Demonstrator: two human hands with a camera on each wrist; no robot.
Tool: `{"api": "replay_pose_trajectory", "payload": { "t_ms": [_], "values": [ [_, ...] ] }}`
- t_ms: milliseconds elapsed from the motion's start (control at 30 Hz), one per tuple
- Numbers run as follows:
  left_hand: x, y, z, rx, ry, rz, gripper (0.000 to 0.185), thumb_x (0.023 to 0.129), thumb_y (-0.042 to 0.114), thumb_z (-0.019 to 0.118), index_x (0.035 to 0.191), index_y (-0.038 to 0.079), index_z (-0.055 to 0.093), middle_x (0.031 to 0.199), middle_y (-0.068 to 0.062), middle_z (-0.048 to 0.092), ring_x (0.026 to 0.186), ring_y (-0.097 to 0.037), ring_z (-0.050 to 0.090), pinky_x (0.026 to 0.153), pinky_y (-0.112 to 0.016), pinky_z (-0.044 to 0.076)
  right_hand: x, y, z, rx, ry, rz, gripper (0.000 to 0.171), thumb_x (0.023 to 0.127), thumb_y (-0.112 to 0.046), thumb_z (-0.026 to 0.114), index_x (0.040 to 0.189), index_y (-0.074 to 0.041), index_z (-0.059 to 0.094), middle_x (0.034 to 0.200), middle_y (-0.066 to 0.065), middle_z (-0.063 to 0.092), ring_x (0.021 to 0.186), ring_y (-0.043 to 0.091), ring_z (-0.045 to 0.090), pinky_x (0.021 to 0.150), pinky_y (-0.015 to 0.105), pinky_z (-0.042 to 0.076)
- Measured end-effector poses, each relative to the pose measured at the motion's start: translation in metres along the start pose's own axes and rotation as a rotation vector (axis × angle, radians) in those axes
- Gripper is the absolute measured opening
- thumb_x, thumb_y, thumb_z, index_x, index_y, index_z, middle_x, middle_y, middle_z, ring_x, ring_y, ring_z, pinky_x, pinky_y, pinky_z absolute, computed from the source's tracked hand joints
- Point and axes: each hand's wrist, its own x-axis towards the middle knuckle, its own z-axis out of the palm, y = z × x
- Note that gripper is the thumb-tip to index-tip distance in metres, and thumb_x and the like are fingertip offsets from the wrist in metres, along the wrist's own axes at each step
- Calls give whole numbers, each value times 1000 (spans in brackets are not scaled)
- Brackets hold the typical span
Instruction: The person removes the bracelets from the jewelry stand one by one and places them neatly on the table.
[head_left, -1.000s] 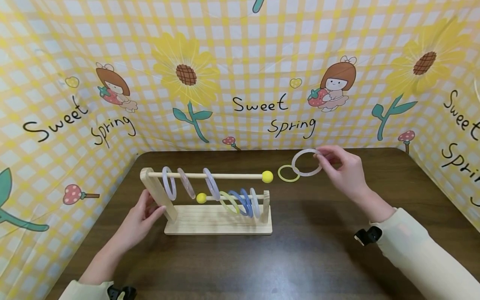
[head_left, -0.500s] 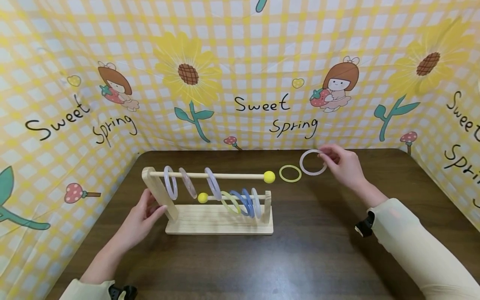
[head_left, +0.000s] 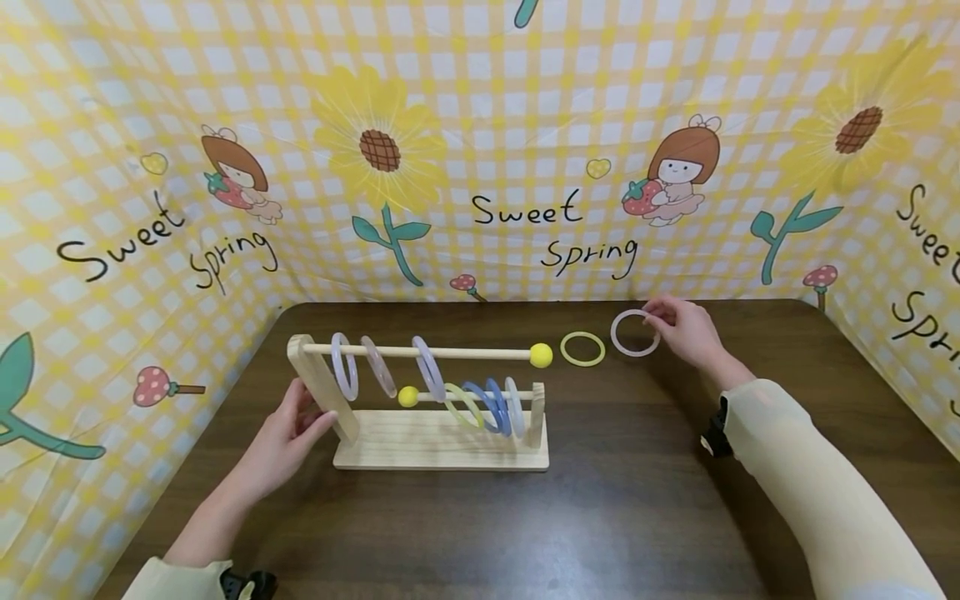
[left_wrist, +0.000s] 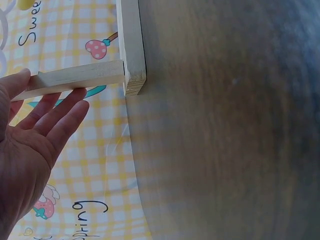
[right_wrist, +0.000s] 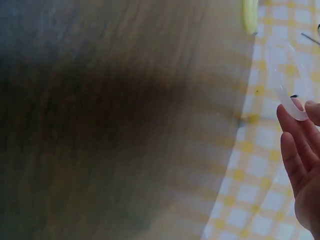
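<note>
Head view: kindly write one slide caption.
Left hand holds the taller post of a wooden ring rack; right hand pinches a translucent ring near a yellow ring.

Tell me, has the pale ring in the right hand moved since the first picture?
Yes, to the right: in the head view, the pale ring overlapped the unmoving yellow-green ring at first, and now a gap shows between them.
</note>
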Motion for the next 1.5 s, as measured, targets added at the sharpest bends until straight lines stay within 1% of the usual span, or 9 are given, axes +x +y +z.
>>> {"api": "replay_pose_trajectory", "payload": {
  "t_ms": [167,267,367,633,800,1000,1133,1367,1500],
  "values": [
    [-1,0,0,17,-2,-15,45,97,-3,55,135,-5,31,119,-29,57,107,-19,59,84,-10,45,4,13,8,-3,-66,25,13,94,-3,64,105,4,64,96,21,69,92,37,66,74,44,50],
    [-1,-1,0,22,-4,-18,43,97,-3,55,133,-5,32,118,-28,57,105,-35,59,83,-10,45,6,18,12,1,-95,28,13,93,-1,64,104,4,64,95,21,69,91,38,66,73,45,50],
    [0,-1,-1,20,-6,-18,42,97,-3,55,132,-5,32,118,-28,57,105,-40,57,83,-10,45,7,22,15,3,-108,33,12,93,-1,64,103,5,64,94,21,69,90,38,65,71,44,51],
    [-1,0,-1,34,-6,-18,42,97,-3,55,133,-5,32,118,-27,58,105,-40,58,82,-11,45,12,29,19,3,-128,71,12,90,-1,68,97,8,67,91,21,69,85,35,66,66,37,51],
    [-1,-1,-1,45,1,-16,42,97,-3,56,132,-5,33,117,-26,59,104,-37,58,81,-11,46,16,31,21,-51,-139,46,10,89,-2,69,94,7,69,88,19,69,82,33,65,68,41,51],
    [0,-2,-1,40,-1,-14,41,97,-3,56,132,-3,34,118,-24,59,106,-22,59,82,-12,47,21,30,22,-182,-203,88,10,90,-10,69,94,-1,72,89,14,70,81,29,62,69,45,49],
    [0,-1,-2,27,-5,-15,41,97,-2,56,132,-3,35,120,-24,58,108,-16,57,83,-12,46,23,27,23,-228,-229,119,11,90,-13,69,96,-4,72,92,12,71,83,29,62,70,46,47],
    [0,-1,-2,28,-7,-19,42,97,-2,56,133,-3,34,120,-24,57,109,-17,57,84,-11,45,24,24,23,-247,-257,136,12,90,-14,71,97,-5,72,94,11,71,85,30,62,71,47,47],
    [0,-1,-2,27,-9,-24,42,97,-2,55,133,-3,34,120,-24,57,108,-28,58,84,-11,45,23,22,22,-242,-255,141,13,90,-15,71,98,-6,73,94,11,71,85,29,62,71,47,47]
  ]
}}
